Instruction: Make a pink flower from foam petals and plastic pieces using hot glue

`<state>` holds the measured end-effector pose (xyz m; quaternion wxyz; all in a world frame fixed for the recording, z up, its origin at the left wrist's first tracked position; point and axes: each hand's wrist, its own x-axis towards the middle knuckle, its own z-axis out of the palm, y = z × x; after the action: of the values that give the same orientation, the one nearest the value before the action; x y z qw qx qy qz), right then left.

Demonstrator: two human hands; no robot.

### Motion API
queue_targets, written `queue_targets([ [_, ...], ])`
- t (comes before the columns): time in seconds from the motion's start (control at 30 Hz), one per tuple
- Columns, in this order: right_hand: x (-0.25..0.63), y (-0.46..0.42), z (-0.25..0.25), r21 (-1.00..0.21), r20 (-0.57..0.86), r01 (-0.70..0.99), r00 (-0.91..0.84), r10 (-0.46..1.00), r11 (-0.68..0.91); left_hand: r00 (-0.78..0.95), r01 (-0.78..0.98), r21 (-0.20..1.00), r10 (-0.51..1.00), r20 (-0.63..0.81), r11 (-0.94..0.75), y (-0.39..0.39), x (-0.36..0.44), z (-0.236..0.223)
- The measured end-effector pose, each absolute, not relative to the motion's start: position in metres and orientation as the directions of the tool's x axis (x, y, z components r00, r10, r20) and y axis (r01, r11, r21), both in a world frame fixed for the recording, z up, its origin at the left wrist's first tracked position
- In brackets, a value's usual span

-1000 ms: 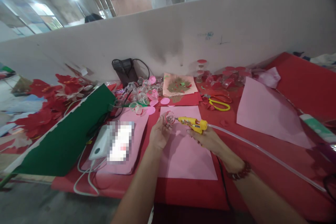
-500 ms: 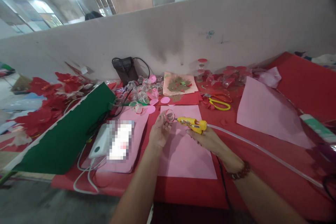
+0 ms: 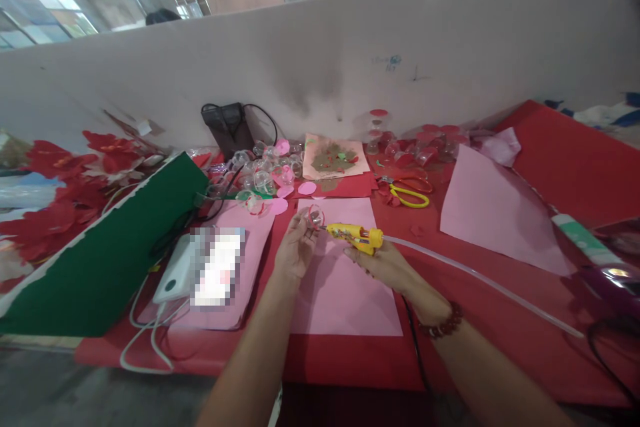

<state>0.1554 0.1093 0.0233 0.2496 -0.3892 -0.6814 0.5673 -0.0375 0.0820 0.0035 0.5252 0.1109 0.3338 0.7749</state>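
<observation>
My left hand (image 3: 296, 245) pinches a small clear plastic cup (image 3: 315, 215) that has a red line around its rim. In my right hand (image 3: 383, 263) is a yellow glue gun (image 3: 353, 235), its nozzle at the cup's edge. A long clear glue stick (image 3: 470, 277) trails from the back of the gun to the right. Both hands are above a pink sheet (image 3: 345, 307) on the red-covered table. Some of the right hand's fingers are hidden behind the gun.
Behind lie a heap of clear cups (image 3: 263, 177), pink paper discs (image 3: 307, 188), a glitter-covered sheet (image 3: 335, 157) and yellow-handled scissors (image 3: 415, 197). A blurred phone (image 3: 220, 267) and white power bank (image 3: 175, 273) lie left, beside a green board (image 3: 110, 253). Pink paper (image 3: 495, 213) is at right.
The view has shifted slightly, so everything sits a little further left. The glue gun's tip stays at the cup, which looks turned slightly in my left hand.
</observation>
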Motion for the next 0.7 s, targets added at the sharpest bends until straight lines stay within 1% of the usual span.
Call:
queue_targets([
  [0.17,0.1558,0.1092,0.0226,-0.971,-0.115,0.238,-0.594,0.796,0.037,-0.425,-0.735,0.640,0.887,-0.180,-0.222,0.0819,-0.0384,0.0012],
  [0.33,0.1555,0.1097,0.0230,-0.976,-0.100,0.214,-0.599,0.794,0.039,-0.407,-0.732,0.644,0.900,-0.154,-0.221,0.0821,-0.0405,-0.0033],
  [0.5,0.1571,0.1099,0.0224,-0.975,-0.116,0.220,-0.596,0.795,0.023,-0.400,-0.732,0.650,0.901,-0.170,-0.203,0.0818,-0.0407,-0.0032],
  [0.7,0.1571,0.1107,0.0249,-0.967,-0.104,0.247,-0.602,0.791,0.060,-0.380,-0.724,0.665,0.910,-0.165,-0.182,0.0801,-0.0377,0.0027],
])
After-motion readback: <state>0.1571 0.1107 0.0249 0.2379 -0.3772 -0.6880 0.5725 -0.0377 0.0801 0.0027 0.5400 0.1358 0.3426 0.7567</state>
